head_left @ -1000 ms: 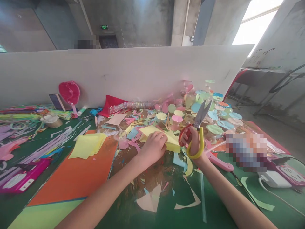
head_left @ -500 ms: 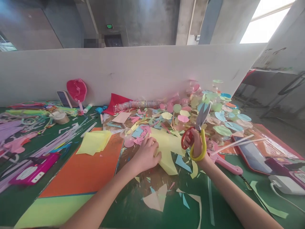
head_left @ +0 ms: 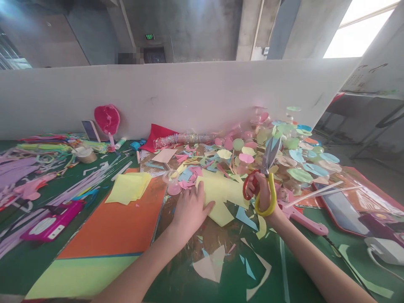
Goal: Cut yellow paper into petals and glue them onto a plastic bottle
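In the head view, the left hand [head_left: 188,209] lies palm down at the paper's nine o'clock edge, fingers loosely spread and the thumb stretched out toward three o'clock; it presses on the sheet rather than gripping it. The right hand [head_left: 264,191], over at the paper's three o'clock side, is curled around the scissors [head_left: 269,162], fingers through the red and yellow handle loops, with the metal blades aimed toward one o'clock, above the surface [head_left: 172,280]. Whether this hand also touches the sheet, I cannot tell.

The yellow paper [head_left: 217,193] sits between the two hands, pale and mostly flat, its outline uneven, with an angular notch toward its four o'clock edge (a blue scrap [head_left: 247,218] lies just beside that notch). From the paper, a pile of coloured discs [head_left: 299,174] spreads toward two o'clock, cream scraps [head_left: 212,266] lie at six, and a stack of yellow sheets [head_left: 126,188] rests toward nine on an orange sheet [head_left: 116,229].
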`<state>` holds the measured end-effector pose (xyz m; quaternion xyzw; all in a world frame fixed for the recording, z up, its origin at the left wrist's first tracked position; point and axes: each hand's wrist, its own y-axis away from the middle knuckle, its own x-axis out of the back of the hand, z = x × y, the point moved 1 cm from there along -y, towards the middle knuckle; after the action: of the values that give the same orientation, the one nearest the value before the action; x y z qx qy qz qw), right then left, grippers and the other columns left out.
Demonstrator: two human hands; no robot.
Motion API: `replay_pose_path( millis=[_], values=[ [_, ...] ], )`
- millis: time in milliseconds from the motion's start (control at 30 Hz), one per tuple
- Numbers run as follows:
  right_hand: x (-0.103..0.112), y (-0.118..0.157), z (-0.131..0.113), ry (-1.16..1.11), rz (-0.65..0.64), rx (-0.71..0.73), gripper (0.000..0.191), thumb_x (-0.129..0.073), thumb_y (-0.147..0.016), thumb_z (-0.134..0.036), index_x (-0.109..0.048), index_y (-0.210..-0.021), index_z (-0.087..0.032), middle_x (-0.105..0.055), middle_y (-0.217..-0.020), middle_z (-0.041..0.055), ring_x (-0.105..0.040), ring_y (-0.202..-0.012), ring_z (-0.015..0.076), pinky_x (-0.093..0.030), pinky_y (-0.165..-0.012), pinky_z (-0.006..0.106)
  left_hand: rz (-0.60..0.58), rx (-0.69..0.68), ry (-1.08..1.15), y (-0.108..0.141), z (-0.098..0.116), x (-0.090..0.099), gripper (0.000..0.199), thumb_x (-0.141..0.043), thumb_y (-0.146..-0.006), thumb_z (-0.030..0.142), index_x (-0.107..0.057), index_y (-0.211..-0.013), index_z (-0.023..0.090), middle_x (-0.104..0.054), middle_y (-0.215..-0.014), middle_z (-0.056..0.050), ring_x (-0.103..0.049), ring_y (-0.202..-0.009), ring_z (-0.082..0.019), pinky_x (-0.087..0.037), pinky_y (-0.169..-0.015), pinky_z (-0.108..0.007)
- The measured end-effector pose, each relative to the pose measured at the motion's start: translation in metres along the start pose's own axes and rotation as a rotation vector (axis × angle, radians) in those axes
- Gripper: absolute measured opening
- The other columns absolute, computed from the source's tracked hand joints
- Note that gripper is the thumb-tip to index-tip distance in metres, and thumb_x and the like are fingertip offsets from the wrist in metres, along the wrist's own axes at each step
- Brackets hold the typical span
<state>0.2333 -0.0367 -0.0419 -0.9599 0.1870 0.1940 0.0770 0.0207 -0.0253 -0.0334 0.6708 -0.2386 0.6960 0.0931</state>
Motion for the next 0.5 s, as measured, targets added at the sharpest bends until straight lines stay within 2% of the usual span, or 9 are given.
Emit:
replay_pose_path(
  millis=[133,233,367,500],
  values=[
    [0.000,0.000,0.001,0.015,-0.007,0.004,0.045,-0.069,-0.075,-0.060,-0.050,-0.062,-0.021,-0.037,-0.046,-0.0081,-0.036,-0.036,0.0067,-0.034,-0.035,0.020,-0.009,-0.011,0.087,0.000,-0.002,0.001,0.051,-0.048,-0.094,0.035,-0.038,-0.139,0.013,-0.067,-0.115,-0.019,-0.069,-0.096,-0.031,-0.051,-0.067,-0.036],
    [0.000,-0.001,0.001,0.029,0.000,-0.002,0.042,-0.068,-0.076,-0.057,-0.050,-0.062,-0.021,-0.036,-0.046,-0.0083,-0.037,-0.036,0.0071,-0.035,-0.035,0.020,-0.026,0.030,0.164,-0.001,-0.002,0.005,0.054,-0.046,-0.095,0.033,-0.030,-0.144,0.017,-0.066,-0.119,-0.016,-0.071,-0.088,-0.028,-0.047,-0.059,-0.032],
    [0.001,-0.002,0.002,0.040,-0.009,-0.004,0.041,-0.065,-0.079,-0.055,-0.048,-0.063,-0.022,-0.036,-0.046,-0.0084,-0.036,-0.035,0.0072,-0.035,-0.034,0.021,-0.115,0.109,0.256,0.000,-0.004,0.012,0.062,-0.046,-0.095,0.036,-0.021,-0.149,0.018,-0.071,-0.099,-0.009,-0.071,-0.074,-0.025,-0.037,-0.052,-0.029],
    [0.002,-0.002,0.002,0.058,-0.012,0.005,0.040,-0.064,-0.080,-0.054,-0.047,-0.063,-0.022,-0.035,-0.045,-0.0086,-0.036,-0.035,0.0069,-0.035,-0.035,0.020,-0.217,0.148,0.490,0.000,-0.007,0.011,0.060,-0.046,-0.094,0.039,-0.024,-0.148,0.023,-0.071,-0.091,-0.004,-0.064,-0.054,-0.018,-0.032,-0.048,-0.026]
  ],
)
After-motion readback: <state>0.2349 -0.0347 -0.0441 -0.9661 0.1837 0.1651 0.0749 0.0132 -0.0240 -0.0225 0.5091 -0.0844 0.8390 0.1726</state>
